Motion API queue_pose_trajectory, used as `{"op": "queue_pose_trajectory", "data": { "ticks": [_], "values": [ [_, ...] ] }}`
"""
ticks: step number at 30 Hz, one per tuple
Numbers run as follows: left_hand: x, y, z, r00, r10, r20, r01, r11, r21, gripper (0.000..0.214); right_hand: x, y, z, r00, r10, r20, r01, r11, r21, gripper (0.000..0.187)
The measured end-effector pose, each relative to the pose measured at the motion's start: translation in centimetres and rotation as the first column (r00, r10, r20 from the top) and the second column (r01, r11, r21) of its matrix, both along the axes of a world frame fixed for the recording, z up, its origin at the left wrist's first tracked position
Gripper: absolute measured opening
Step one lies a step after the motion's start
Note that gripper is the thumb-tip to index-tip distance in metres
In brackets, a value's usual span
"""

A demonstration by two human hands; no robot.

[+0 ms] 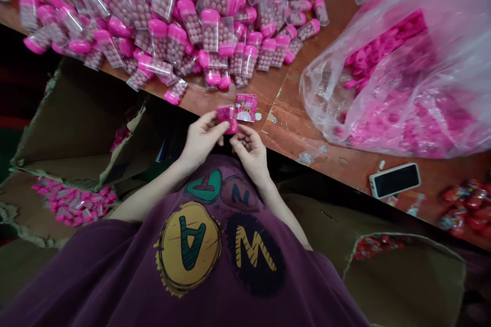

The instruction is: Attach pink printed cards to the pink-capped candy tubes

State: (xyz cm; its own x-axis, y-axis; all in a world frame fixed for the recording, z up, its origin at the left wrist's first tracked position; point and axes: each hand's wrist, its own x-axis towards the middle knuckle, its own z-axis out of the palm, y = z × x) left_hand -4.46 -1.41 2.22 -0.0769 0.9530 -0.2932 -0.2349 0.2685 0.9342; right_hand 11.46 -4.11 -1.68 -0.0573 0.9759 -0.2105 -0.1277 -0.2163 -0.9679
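We look down on a reddish-brown wooden desk point(307, 127), worn and scratched, whose near edge runs slanting from upper left to lower right. Below that edge on the left stands an open brown cardboard box point(72, 127) with torn, ragged flaps; in it lies a loose layer of small pink-capped packets point(72, 205).

On the desk above it spreads a big heap of small clear plastic bottles with glossy rounded pink caps point(172, 15), each filled with pale pink balls, many in thin crinkled clear sleeves.

In the middle, just off the desk's near edge, our two hands meet over a purple printed shirt point(199, 250). The left hand point(201, 139) pinches a small pink plastic container point(226, 115) between thumb and fingertips. The right hand point(251, 150) is curled, its fingertips touching the same container from below. Just beside it is a small square pink printed label point(246, 107); we cannot tell whether it is joined to the container.

Further right lies a large, wrinkled clear plastic bag of loose pink caps point(399, 76). Near the desk edge rests a flat white smartphone with a dark screen point(395, 180), and beyond it a cluster of shiny red wrapped pieces point(466, 207). Below the desk on the right, another cardboard box point(406, 276) holds more red pieces.
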Motion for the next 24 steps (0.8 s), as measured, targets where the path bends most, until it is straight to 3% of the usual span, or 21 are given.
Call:
{"op": "queue_pose_trajectory", "data": {
  "ticks": [2,3,4,5,7,9,10,11,12,13,15,17,20,24],
  "values": [
    [-3.7,0.3,-0.3,0.963,0.265,-0.051,-0.263,0.964,0.046,0.013,0.7,1.0,0.1,0.988,0.021,0.15,-0.035,0.995,0.091,0.038],
    [-6.1,0.4,-0.5,0.891,0.45,-0.068,-0.443,0.891,0.096,0.012,1.1,1.6,0.2,0.968,-0.008,0.249,-0.031,0.988,0.153,0.032],
    [-8.7,0.5,-0.8,0.757,0.65,-0.068,-0.634,0.756,0.163,0.016,1.7,2.3,0.4,0.933,-0.052,0.357,-0.032,0.974,0.226,0.029],
    [-11.2,0.5,-1.1,0.63,0.773,-0.075,-0.747,0.63,0.213,0.013,2.3,3.1,0.5,0.877,-0.096,0.471,-0.057,0.952,0.3,0.029],
    [-15.4,0.4,-1.6,0.478,0.868,-0.132,-0.845,0.496,0.201,0.019,3.1,4.6,0.8,0.686,-0.129,0.716,-0.213,0.906,0.367,0.032],
    [-17.2,0.2,-2.0,0.475,0.86,-0.184,-0.865,0.495,0.078,0.021,3.4,5.7,1.0,0.42,-0.09,0.903,-0.389,0.881,0.269,0.043],
    [-16.9,0.2,-2.0,0.458,0.865,-0.207,-0.873,0.481,0.078,0.017,3.4,6.0,1.0,0.294,-0.064,0.954,-0.438,0.878,0.194,0.048],
    [-16.0,0.2,-2.0,0.475,0.848,-0.234,-0.865,0.499,0.053,0.014,3.2,6.1,1.0,0.194,-0.046,0.98,-0.459,0.879,0.132,0.05],
    [-14.6,0.3,-2.0,0.54,0.808,-0.236,-0.829,0.559,0.013,0.019,3.0,6.1,0.8,0.124,-0.038,0.992,-0.465,0.881,0.092,0.049],
    [-12.7,0.5,-1.9,0.642,0.739,-0.204,-0.758,0.652,-0.018,0.02,2.8,6.0,0.6,0.079,-0.042,0.996,-0.467,0.881,0.074,0.048],
    [-8.5,0.7,-1.6,0.851,0.519,-0.076,-0.523,0.851,-0.05,0.015,2.6,5.6,0.0,0.041,-0.078,0.996,-0.472,0.877,0.088,0.047],
    [-4.8,1.0,-1.3,0.969,0.245,0.009,-0.243,0.965,-0.101,0.015,2.6,5.3,-0.7,0.046,-0.132,0.99,-0.484,0.864,0.137,0.046],
    [-1.1,1.7,-1.1,0.997,-0.055,0.057,0.063,0.983,-0.17,0.01,3.0,5.3,-1.9,0.105,-0.234,0.967,-0.489,0.834,0.255,0.039],
    [1.1,3.5,-1.1,0.986,-0.16,0.042,0.165,0.954,-0.251,0.025,3.3,5.5,-3.2,0.218,-0.369,0.903,-0.436,0.791,0.429,0.03]
  ]
}}
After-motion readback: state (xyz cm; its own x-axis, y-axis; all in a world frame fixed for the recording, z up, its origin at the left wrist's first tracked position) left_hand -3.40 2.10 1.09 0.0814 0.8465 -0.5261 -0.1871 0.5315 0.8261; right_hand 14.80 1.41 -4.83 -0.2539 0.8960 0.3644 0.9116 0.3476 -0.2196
